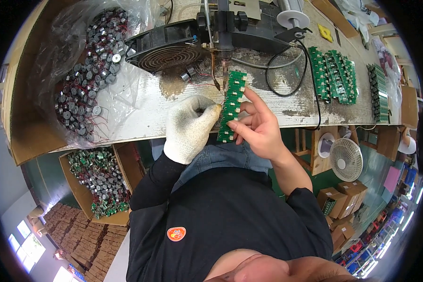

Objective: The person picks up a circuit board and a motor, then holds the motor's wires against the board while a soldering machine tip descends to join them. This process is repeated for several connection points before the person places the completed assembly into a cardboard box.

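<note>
A green strip of circuit boards (232, 97) with small pale connectors stands at a slant over the table's front edge. My bare right hand (260, 126) grips its right side between thumb and fingers. On the other side my left hand (189, 126), in a white knit glove, is closed in a pinch, its fingertips at the strip's left edge. Whatever lies inside that pinch is hidden. Just beyond the strip's upper end is the tip of a soldering machine (224, 65). A small motor with red wires (189, 74) lies left of the tip.
A black fan (170, 52) stands beside the machine. Many small wired motors (90, 70) fill a plastic-lined box at left; another carton (98, 183) below holds boards and motors. Stacked board strips (334, 75), a black cable (310, 70) and a solder spool (293, 19) are at right.
</note>
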A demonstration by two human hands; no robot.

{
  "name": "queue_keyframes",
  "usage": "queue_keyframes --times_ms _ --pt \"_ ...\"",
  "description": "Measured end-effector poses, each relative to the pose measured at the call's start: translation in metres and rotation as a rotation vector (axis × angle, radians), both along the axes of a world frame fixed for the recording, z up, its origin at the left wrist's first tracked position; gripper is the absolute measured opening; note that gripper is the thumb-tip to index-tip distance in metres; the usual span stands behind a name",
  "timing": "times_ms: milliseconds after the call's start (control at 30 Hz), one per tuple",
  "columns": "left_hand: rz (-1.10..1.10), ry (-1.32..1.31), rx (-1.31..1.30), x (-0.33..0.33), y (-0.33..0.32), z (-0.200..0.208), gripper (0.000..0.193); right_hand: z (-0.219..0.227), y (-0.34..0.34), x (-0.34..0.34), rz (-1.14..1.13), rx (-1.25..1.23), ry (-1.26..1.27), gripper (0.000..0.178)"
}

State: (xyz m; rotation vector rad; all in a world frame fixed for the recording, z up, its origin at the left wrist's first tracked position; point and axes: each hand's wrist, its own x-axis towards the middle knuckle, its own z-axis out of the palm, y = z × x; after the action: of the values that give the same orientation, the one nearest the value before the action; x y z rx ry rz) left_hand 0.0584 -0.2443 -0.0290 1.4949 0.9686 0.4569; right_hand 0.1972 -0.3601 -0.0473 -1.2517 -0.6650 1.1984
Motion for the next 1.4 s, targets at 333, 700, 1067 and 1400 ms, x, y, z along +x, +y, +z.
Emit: queue_keyframes --times_ms 333,700,1067,1400 --pt "-0.015 -0.039 -0.130 -0.003 0.001 -0.004 0.015 -0.002 -0.003 -0.001 0.019 -0.002 -0.010 0.075" --pt "-0.022 -0.064 -0.129 -0.004 0.004 -0.014 0.016 -0.001 -0.002 -0.002 0.021 0.020 -0.007 0.073" --pt "-0.022 -0.048 -0.124 -0.001 0.002 -0.014 0.015 -0.005 -0.006 -0.001 0.020 -0.007 -0.007 0.076" --pt "-0.075 -0.054 -0.045 -0.004 0.007 -0.012 0.017 0.002 -0.002 -0.001 0.032 -0.050 0.027 0.074"
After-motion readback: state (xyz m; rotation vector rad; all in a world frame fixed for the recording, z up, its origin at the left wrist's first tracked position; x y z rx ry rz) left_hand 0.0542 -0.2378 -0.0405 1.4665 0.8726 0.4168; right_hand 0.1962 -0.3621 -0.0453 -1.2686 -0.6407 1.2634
